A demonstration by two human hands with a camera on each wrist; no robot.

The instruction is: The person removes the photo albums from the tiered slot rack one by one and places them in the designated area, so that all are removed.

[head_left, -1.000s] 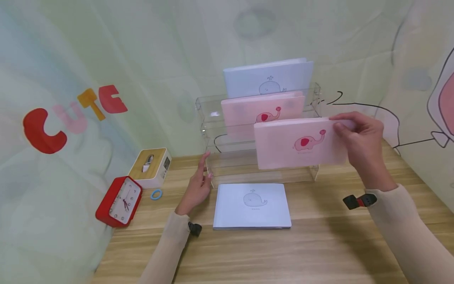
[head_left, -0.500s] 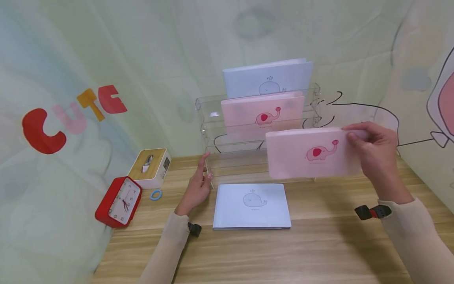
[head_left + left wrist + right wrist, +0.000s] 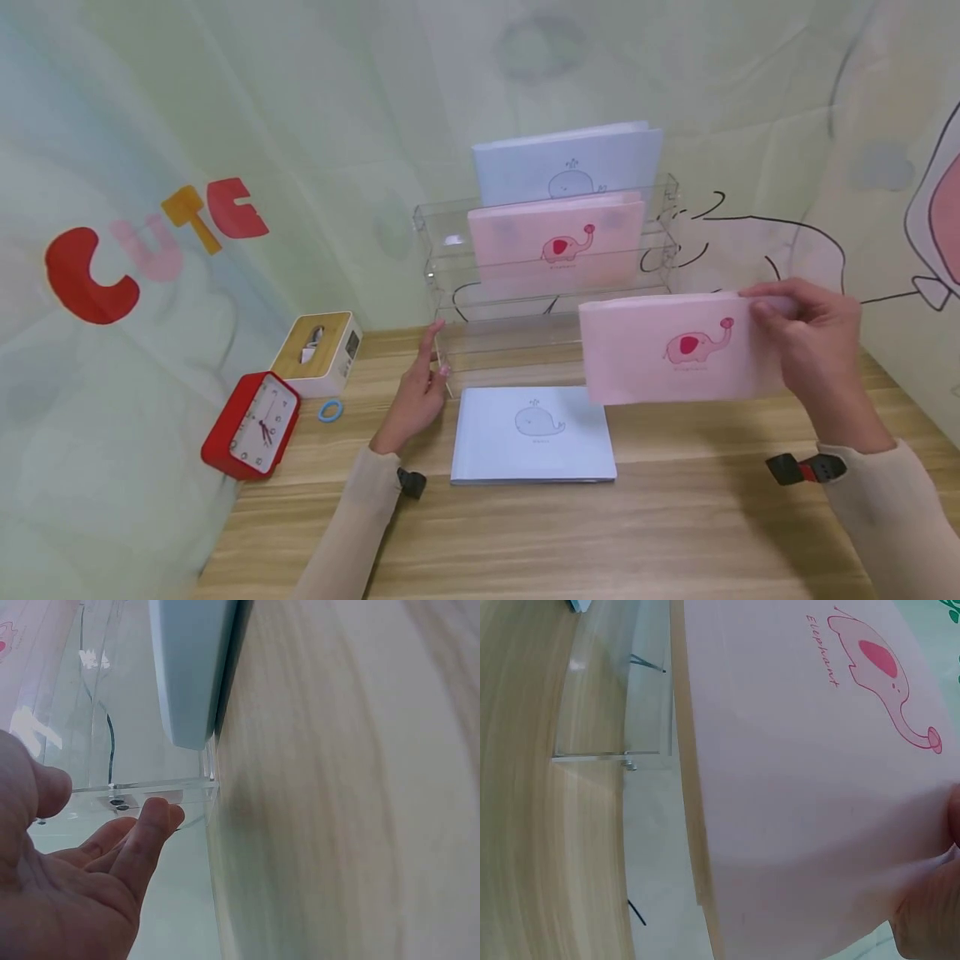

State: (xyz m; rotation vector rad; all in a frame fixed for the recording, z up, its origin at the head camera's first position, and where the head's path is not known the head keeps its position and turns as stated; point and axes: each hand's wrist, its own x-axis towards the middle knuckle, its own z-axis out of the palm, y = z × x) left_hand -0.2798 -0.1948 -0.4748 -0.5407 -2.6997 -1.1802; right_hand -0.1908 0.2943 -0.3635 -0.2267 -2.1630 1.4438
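Observation:
In the head view my right hand (image 3: pixel 813 354) pinches a pink booklet (image 3: pixel 675 350) with an elephant drawing by its right end, thumb in front. It hangs in the air before the clear tiered rack (image 3: pixel 510 337), its lower left corner overlapping a pale blue whale booklet (image 3: pixel 532 437) that lies flat on the table. My left hand (image 3: pixel 420 392) touches the rack's left side, index finger extended; in the left wrist view its fingertips (image 3: pixel 156 810) meet the clear side panel. Another pink elephant booklet (image 3: pixel 517 237) stands in the middle tier, a blue whale booklet (image 3: pixel 517 171) in the tier behind.
On the left of the wooden table (image 3: pixel 525 542) stand a red alarm clock (image 3: pixel 251 425) and a white box with a wooden lid (image 3: pixel 318 354). Between them and my left hand lies a small blue ring (image 3: pixel 330 411). A printed curtain (image 3: pixel 360 167) hangs behind.
My right hand has carried the pink elephant booklet right and down, away from the rack's front. My left hand stays at the rack's side, and the other booklets have not moved.

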